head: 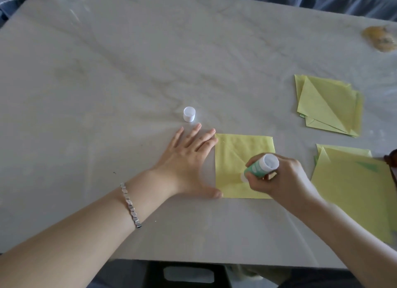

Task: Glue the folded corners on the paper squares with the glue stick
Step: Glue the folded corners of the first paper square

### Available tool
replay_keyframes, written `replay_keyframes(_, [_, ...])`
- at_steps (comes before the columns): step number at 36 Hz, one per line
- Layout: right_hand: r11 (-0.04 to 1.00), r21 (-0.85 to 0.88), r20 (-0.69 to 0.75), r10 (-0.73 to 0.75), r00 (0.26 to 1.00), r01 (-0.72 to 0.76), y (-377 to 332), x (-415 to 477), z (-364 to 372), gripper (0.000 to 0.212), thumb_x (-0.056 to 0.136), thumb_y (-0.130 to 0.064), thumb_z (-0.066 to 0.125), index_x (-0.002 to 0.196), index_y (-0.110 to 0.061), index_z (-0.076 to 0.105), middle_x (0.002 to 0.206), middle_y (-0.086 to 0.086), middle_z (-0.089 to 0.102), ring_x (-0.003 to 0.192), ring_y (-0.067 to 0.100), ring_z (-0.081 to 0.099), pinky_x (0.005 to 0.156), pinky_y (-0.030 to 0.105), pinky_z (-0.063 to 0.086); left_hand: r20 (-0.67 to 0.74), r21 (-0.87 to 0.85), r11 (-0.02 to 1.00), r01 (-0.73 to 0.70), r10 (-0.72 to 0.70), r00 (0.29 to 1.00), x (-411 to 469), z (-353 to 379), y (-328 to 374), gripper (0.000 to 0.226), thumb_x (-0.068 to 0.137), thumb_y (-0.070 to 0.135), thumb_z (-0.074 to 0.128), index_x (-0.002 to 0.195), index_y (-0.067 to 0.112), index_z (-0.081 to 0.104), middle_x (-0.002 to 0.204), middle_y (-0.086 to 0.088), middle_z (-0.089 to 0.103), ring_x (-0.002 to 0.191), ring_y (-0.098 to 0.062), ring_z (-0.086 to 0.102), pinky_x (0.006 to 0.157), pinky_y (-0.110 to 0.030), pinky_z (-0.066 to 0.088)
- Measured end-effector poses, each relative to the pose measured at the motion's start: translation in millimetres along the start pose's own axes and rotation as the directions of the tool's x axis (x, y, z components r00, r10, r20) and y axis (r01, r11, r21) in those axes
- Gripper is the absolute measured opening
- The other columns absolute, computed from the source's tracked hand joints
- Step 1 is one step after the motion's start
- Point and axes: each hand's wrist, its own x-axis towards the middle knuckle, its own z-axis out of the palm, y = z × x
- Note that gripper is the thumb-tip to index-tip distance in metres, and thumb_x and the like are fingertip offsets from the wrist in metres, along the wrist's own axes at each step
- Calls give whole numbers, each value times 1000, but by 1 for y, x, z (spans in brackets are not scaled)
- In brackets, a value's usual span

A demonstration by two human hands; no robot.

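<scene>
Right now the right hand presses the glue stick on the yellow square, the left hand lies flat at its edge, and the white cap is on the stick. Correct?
No: the head view shows the white cap standing on the table beyond the left hand. The rest holds: the right hand presses the glue stick on the yellow square, left hand flat at its edge.

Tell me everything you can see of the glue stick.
The glue stick is a short plastic-looking cylinder, green body with pale marks, white base turned up toward the camera. It is uncapped; its white cap stands apart on the table. It leans, its pale tip down on the yellow paper square near a folded flap. The right hand grips it round the body.
</scene>
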Motion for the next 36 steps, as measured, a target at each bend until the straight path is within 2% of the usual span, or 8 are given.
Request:
replay_keyframes(3, [1000,-20,-55,7,998,-8,1,17,-1,12,69,-11,76,72,-10,64,63,3,58,55,3,47,53,11,38,24,-9,1000,10,-9,1000,0,-2,2,116,67,77,55,150,25,-5,155,14,-20,139,-11,-29,115,-41,-15])
replay_keyframes(7, [998,-60,-119,22,993,-29,2,35,-3,13,71,-13,73,76,-5,65,64,8,58,55,6,45,52,11,36,19,-27,1000,9,-8,1000,0,-2,1,116,66,76,56,150,24,-5,155,15,-19,139,-11,-30,115,-40,-17])
replay_keyframes(15, [999,10,-102,35,994,-34,-1,17,-5,12,70,-5,75,73,-10,64,58,-12,53,53,-2,49,51,6,37,22,-17,1000,8,-8,1000,0,-3,2,116,66,78,55,150,25,-4,156,14,-18,140,-11,-28,115,-41,-14])
replay_keyframes(18, [999,47,-55,26,998,-24,1,-1,-5,19,68,-3,76,70,-15,62,55,-12,55,51,0,48,51,6,36,29,5,1000,8,-8,1000,0,-3,2,118,65,79,54,150,23,-6,156,13,-18,141,-12,-27,116,-42,-12])
replay_keyframes(23, [992,100,-33,78,996,-74,4,-10,-7,18,70,-2,74,71,-15,62,59,-24,56,49,2,46,50,8,36,90,-16,1000,17,-16,996,2,-12,6,117,65,79,56,150,21,1,156,11,-16,142,-15,-24,116,-44,-9])
replay_keyframes(27, [996,62,-62,71,996,-67,4,-5,-8,17,71,-5,73,70,-16,61,59,-27,54,51,0,47,51,7,36,-3,-38,997,-66,66,998,6,-20,12,110,68,75,58,150,23,7,157,9,-12,142,-9,-22,116,-38,-9])
replay_keyframes(32, [999,10,-115,52,992,-51,7,7,-10,12,71,-9,74,72,-14,63,54,-13,53,52,1,47,52,11,37,39,46,978,-201,199,979,15,-11,25,113,70,74,57,150,25,-7,156,12,-18,141,-6,-23,113,-37,-18])
replay_keyframes(36, [998,-39,-110,34,993,-38,8,14,-11,11,72,-15,74,75,-11,64,53,-10,51,53,3,48,51,10,37,23,-13,981,-194,194,981,24,-8,31,112,72,71,58,150,26,-8,157,11,-18,141,-6,-22,114,-39,-18])
